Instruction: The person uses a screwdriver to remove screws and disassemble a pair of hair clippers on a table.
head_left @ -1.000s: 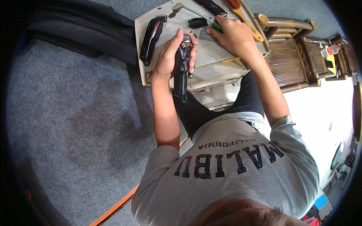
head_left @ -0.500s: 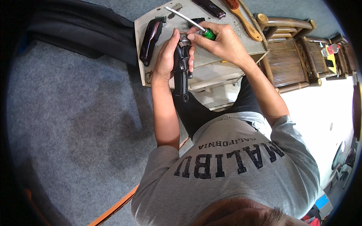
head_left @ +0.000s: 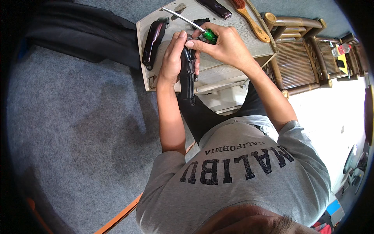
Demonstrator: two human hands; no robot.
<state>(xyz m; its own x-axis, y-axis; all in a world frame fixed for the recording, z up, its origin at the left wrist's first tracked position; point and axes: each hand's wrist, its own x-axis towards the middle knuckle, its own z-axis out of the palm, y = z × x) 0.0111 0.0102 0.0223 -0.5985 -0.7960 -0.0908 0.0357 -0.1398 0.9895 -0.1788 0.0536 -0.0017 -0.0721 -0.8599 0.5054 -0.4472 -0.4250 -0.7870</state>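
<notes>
In the head view, your left hand (head_left: 171,58) is wrapping around the upper part of a dark hair clipper (head_left: 187,74), and its fingers are covering most of the clipper's head, so you cannot make out the blade end. Only the lower body of the clipper is showing, hanging down past the front edge of the low grey table (head_left: 222,74). Your right hand (head_left: 224,46) is hiding most of the green handle of the screwdriver (head_left: 194,26); just a bit of green is peeking out between the fingers, while the metal shaft is running up and to the left, away from you. The top of the picture is cutting off a second dark tool (head_left: 213,7) and the wooden brush (head_left: 251,19) lying at the far side of the table. A maroon clipper (head_left: 152,43) is lying on the table just left of your left hand.

Compared with half a second ago, your right hand is sitting closer over the clipper, its forefinger now pressing against the top of the clipper beside your left fingertips, and the screwdriver is staying tucked in the palm.

Your left hand is closing firmly on the dark hair clipper, holding it roughly upright in front of the table. Your right hand is curling shut on the screwdriver handle, touching the clipper's top. Wooden slatted furniture (head_left: 300,58) is standing to the right.
</notes>
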